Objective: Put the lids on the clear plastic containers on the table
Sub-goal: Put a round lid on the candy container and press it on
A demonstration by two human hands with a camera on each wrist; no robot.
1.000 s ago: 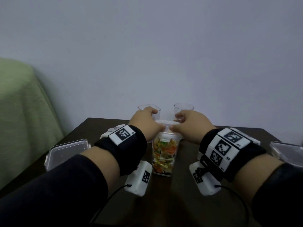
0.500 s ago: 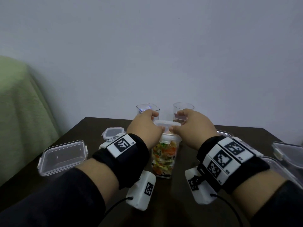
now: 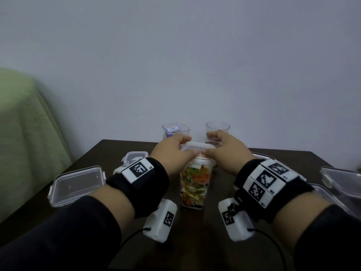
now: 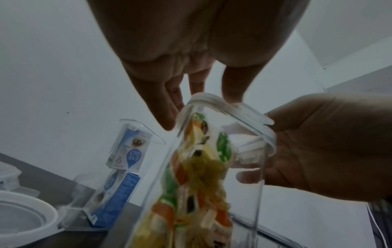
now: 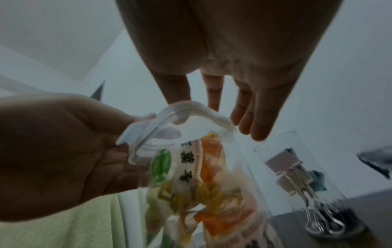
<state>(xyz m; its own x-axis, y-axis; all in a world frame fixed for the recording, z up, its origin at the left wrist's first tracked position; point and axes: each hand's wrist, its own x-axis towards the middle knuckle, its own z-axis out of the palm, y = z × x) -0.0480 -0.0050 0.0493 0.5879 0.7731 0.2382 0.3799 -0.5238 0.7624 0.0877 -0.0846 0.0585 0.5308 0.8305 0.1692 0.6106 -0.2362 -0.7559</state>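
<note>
**Seating the lid on the tall snack container**

The lid [image 3: 197,148] sits on the mouth of the tall container [image 3: 195,184], which stands upright on the table [image 3: 117,149] and is packed with colourful wrapped snacks. I have my left hand [image 3: 172,153] and right hand [image 3: 227,151] on opposite sides of that lid, fingers [image 4: 167,107] curled over its edges and thumbs meeting at its near edge, so both hands are grasping the lid.

To do this well, I judge I should keep the lid level, press evenly on all corners, then fold the side flaps down until they catch; pushing on one side alone could tip the narrow container. From the wrist views I cannot tell whether the lid is fully seated or only resting.

Behind the container stand a square open container [image 3: 175,131] holding a blue box and a round open container [image 3: 217,128]. Left of it lie a small lidded box [image 3: 135,154] and a flat rectangular box [image 3: 76,184].

Compared with half a second ago, my hands keep the same hold; the head view has merely dipped slightly.
</note>
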